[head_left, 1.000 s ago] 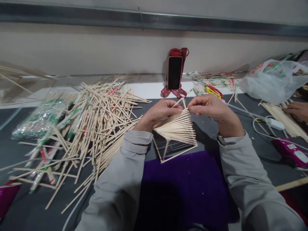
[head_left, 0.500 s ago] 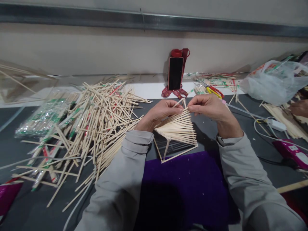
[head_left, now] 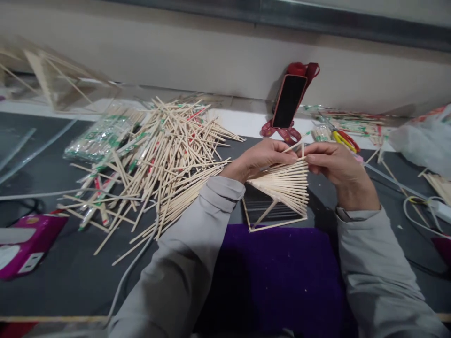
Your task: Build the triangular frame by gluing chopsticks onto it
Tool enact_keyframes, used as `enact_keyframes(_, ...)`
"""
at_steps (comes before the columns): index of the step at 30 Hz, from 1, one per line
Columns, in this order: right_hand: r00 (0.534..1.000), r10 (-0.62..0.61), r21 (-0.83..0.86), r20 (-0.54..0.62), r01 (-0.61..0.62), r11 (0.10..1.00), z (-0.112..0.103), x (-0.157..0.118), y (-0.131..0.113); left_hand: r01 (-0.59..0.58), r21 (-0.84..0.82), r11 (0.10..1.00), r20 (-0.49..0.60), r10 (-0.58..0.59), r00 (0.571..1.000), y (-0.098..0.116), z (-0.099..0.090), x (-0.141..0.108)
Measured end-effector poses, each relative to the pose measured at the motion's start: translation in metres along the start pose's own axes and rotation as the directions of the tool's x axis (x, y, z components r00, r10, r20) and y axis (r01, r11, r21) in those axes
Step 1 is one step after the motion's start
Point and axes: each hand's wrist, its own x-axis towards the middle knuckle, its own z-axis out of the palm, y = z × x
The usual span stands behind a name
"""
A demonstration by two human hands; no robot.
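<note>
A small structure of pale wooden sticks [head_left: 287,188], with a fan of closely laid sticks over an open frame, stands at the back edge of a purple cloth [head_left: 282,272]. My left hand [head_left: 264,157] pinches the top stick of the fan from the left. On the right, my right hand [head_left: 329,162] has thumb and fingers closed on the stick ends at the structure's upper right corner. The two hands are a short gap apart, with an upright stick between them. My fingers hide part of the top.
Left of the structure lies a big heap of loose sticks [head_left: 176,164], with wrapped packs [head_left: 102,134] behind. A phone [head_left: 289,101] leans at the wall. Scissors [head_left: 345,141], a plastic bag [head_left: 423,141], a magenta device [head_left: 31,241] and a white cable [head_left: 130,270] surround the work.
The view has turned left, so everything appears farther right and more of the left side shows. Both hands keep their hold on the structure's top.
</note>
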Motion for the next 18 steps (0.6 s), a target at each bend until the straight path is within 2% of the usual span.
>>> enact_keyframes(6, 0.999, -0.002, -0.032, -0.036, 0.0, 0.999, 0.0015, 0.0006, 0.0004, -0.009, -0.02, 1.0, 0.036, 0.01, 0.999, -0.0009, -0.0011, -0.0011)
enact_keyframes(12, 0.998, -0.018, -0.035, -0.06, 0.016, 0.999, 0.0049, 0.0001, -0.004, 0.011, -0.006, 1.0, -0.002, -0.011, 1.0, 0.0013, -0.0012, 0.0021)
enact_keyframes(18, 0.997, -0.033, -0.091, -0.065, 0.027, 0.996, 0.0043, -0.0007, -0.0063, -0.023, 0.002, 1.0, -0.017, 0.023, 1.0, 0.0004, 0.0002, 0.0013)
